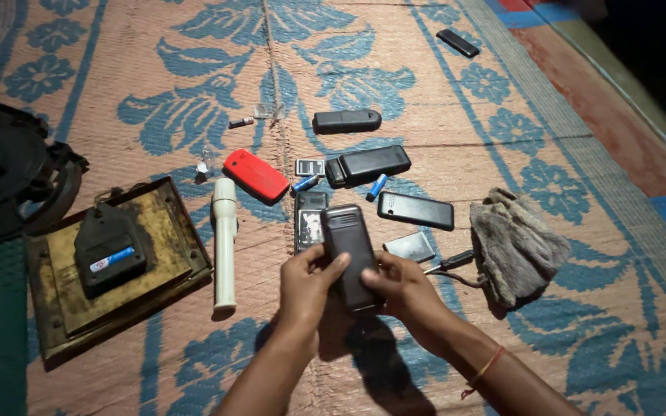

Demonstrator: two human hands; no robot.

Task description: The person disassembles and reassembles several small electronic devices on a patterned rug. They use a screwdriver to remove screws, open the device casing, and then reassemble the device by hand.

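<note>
Both hands meet over the woven mat, gripping one dark phone between them. Left hand clasps the phone's left edge, thumb laid across its back; right hand closes on its lower right corner, and a thin orange band circles that wrist. The dark phone is held upright and slightly tilted, back panel facing up, above the mat.

Taking this phone as the landmark: directly behind its top lies an opened phone body, partly hidden. Just to its right sits a flat silver battery, and beyond that a black phone. Farther right lies a grey cloth, with a dark cable end between cloth and hands. Up and left rests a red phone. To the left stands out a white torch, lying lengthwise, and past it a worn wooden tray carrying a black charger.
</note>
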